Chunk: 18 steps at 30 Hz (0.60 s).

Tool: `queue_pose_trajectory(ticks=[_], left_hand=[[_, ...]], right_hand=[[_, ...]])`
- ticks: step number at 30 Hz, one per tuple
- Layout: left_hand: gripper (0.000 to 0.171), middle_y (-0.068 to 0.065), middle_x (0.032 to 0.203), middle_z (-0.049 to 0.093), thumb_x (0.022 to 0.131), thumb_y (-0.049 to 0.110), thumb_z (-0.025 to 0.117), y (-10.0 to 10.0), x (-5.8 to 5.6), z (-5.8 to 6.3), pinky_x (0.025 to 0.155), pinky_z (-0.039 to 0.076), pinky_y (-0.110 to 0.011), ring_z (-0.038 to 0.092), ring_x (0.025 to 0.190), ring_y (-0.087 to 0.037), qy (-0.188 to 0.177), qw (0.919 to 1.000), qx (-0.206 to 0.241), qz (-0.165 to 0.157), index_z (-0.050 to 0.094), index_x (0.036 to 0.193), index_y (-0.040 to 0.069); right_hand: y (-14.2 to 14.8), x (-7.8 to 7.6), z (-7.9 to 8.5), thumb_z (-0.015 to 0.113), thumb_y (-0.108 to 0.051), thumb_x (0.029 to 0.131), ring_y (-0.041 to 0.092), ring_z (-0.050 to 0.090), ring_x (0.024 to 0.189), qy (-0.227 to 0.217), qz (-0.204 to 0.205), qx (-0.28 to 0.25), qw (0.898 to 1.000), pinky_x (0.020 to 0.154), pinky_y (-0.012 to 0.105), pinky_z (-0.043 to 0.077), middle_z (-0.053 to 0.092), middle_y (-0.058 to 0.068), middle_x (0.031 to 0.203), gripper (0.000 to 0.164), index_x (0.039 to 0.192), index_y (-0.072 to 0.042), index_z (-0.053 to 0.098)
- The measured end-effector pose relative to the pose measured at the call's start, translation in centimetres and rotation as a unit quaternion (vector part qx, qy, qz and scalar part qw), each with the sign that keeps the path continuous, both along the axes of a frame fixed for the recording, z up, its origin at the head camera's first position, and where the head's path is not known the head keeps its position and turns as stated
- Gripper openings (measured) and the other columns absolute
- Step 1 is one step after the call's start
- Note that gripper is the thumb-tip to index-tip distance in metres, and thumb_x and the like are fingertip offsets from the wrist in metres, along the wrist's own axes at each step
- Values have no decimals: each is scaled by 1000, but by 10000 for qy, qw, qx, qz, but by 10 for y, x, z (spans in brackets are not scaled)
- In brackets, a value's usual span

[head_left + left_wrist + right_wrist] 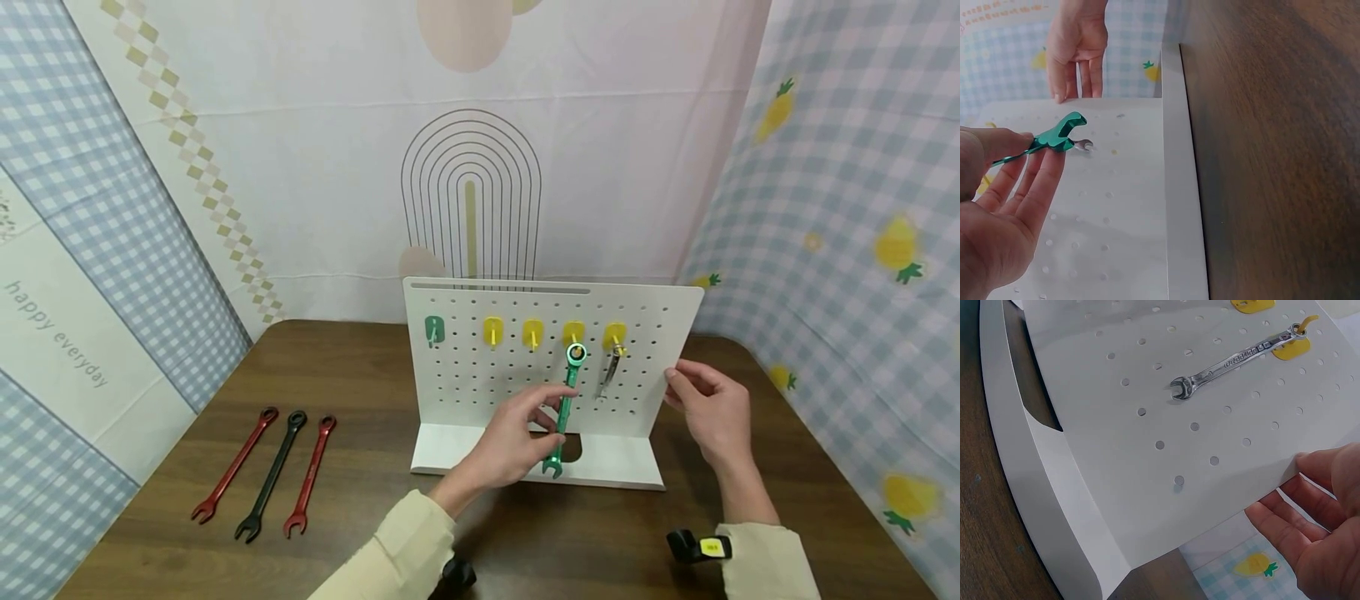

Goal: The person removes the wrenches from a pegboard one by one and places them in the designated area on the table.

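My left hand (517,437) pinches a green combination wrench (566,404) between thumb and fingers. Its ring end is up at a yellow hook (573,331) on the white pegboard (465,375), and its open jaw points down. A small silver wrench (1229,365) hangs by its ring from the rightmost yellow hook (1291,349). With thumb and fingertips, my right hand (708,408) grips the board's right edge. Two more yellow hooks and a green hook (434,330) sit bare farther left on the board.
On the wooden table (360,517), left of the board, lie a red wrench (236,462), a black wrench (273,475) and another red wrench (311,475), side by side. The board's white base (615,467) has a dark cutout. Patterned cloth surrounds the table.
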State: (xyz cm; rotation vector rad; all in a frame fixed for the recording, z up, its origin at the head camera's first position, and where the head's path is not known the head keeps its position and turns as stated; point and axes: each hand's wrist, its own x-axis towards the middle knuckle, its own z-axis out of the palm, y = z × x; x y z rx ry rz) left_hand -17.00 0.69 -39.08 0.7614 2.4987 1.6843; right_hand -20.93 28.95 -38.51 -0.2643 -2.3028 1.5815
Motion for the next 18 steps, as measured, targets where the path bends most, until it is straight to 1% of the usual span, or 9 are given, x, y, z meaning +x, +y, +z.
queue_pose_trajectory(ticks=[5,10,16,18], left_hand=[[61,-6,124,64,92,-6,76,0,1,1,75,59,-19,69,94,-6,5,10000,47,-1,62,144,22],[60,-7,124,65,93,-6,75,0,2,3,74,59,-19,71,94,-8,39,9999,101,2,62,145,19],[61,-6,123,65,92,-7,75,0,4,5,74,59,-19,72,96,-12,0,9999,144,-22,62,144,22],[61,-6,123,65,92,-7,75,0,4,5,74,59,-19,73,97,-14,6,9999,156,-39,62,144,20]], right_hand=[[0,-1,-1,71,-27,102,-3,70,83,50,32,20,10000,75,16,61,69,-9,103,41,134,0,70],[1,0,-1,70,-27,103,-3,70,83,17,21,38,10000,74,16,60,68,-12,101,42,135,0,70],[1,0,0,71,-27,102,-3,70,83,-17,8,-26,10000,75,16,61,69,-10,102,41,135,-1,70],[1,0,1,70,-27,103,-2,71,83,-37,18,-11,10000,75,16,61,68,-12,101,41,135,-1,70]])
